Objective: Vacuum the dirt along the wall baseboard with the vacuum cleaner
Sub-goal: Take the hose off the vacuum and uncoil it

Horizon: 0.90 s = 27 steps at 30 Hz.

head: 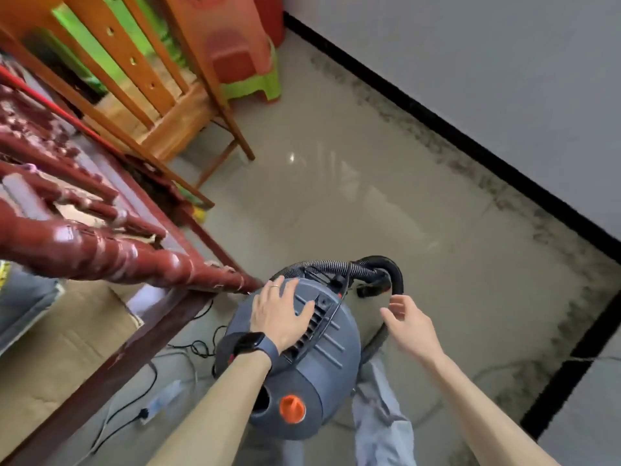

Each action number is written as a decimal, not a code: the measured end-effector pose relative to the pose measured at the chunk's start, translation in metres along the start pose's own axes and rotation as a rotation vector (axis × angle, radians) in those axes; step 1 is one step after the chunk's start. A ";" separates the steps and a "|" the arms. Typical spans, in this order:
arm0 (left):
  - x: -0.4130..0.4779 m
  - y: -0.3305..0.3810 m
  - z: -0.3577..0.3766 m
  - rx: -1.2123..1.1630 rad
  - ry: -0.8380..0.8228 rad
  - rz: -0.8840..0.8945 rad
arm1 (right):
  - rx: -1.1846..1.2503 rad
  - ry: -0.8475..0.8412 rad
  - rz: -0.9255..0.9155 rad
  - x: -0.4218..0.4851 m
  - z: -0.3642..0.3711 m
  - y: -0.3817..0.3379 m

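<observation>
A grey canister vacuum cleaner (322, 375) with an orange cap stands on the tiled floor right below me. My left hand (280, 312) lies flat on its top, fingers spread, with a dark watch on the wrist. My right hand (408, 326) hovers just beside the black hose (395, 274) that curls over the vacuum's far side, fingers curled and apart, gripping nothing. A band of dark dirt (470, 163) runs along the black baseboard (447, 122) under the grey wall on the right.
A dark red wooden rail (100, 250) and frame stand close on the left, with cardboard (57, 364) under them. A power strip (161, 400) and cables lie left of the vacuum. Orange wooden chairs (161, 95) and stacked plastic stools (248, 62) fill the far left corner.
</observation>
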State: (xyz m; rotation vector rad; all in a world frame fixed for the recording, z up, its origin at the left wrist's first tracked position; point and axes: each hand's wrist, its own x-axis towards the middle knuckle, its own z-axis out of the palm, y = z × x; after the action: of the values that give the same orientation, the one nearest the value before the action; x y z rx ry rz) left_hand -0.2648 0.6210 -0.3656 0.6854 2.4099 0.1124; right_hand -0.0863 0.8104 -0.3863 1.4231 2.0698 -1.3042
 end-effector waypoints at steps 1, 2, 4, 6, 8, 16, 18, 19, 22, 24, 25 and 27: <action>0.009 0.007 0.005 -0.008 -0.016 -0.035 | -0.032 -0.036 0.013 0.022 -0.004 0.003; 0.016 0.013 0.010 -0.009 -0.047 -0.060 | -0.070 -0.071 0.029 0.039 -0.008 0.005; 0.027 0.023 0.021 -0.023 -0.083 -0.116 | -0.152 -0.129 0.041 0.072 -0.011 0.012; 0.042 0.030 0.031 -0.019 -0.112 -0.155 | -0.219 -0.181 0.047 0.107 -0.012 0.018; 0.050 0.035 0.045 0.007 -0.130 -0.183 | -0.258 -0.216 0.045 0.136 -0.013 0.023; 0.058 0.042 0.081 0.066 0.086 -0.264 | -0.420 -0.301 -0.092 0.216 0.021 0.012; 0.058 0.042 0.083 0.089 0.111 -0.266 | -0.495 -0.398 -0.093 0.226 0.035 0.008; 0.058 0.042 0.083 0.099 0.122 -0.270 | -0.537 -0.426 -0.086 0.230 0.042 0.007; 0.059 0.046 0.081 0.125 0.146 -0.272 | -0.716 -0.365 -0.141 0.238 0.057 0.010; 0.064 0.045 0.071 0.104 0.173 -0.260 | -0.863 -0.265 -0.257 0.239 0.062 0.013; 0.070 0.044 0.065 0.044 0.209 -0.247 | -0.908 -0.242 -0.328 0.237 0.063 0.014; 0.091 0.043 0.051 -0.096 0.283 -0.189 | -0.860 -0.251 -0.453 0.228 0.065 0.017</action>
State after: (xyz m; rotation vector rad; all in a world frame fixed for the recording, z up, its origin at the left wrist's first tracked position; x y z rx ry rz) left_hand -0.2765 0.6998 -0.4458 0.4168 2.7060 0.2605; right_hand -0.1914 0.8911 -0.5838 0.4184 2.3816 -0.5096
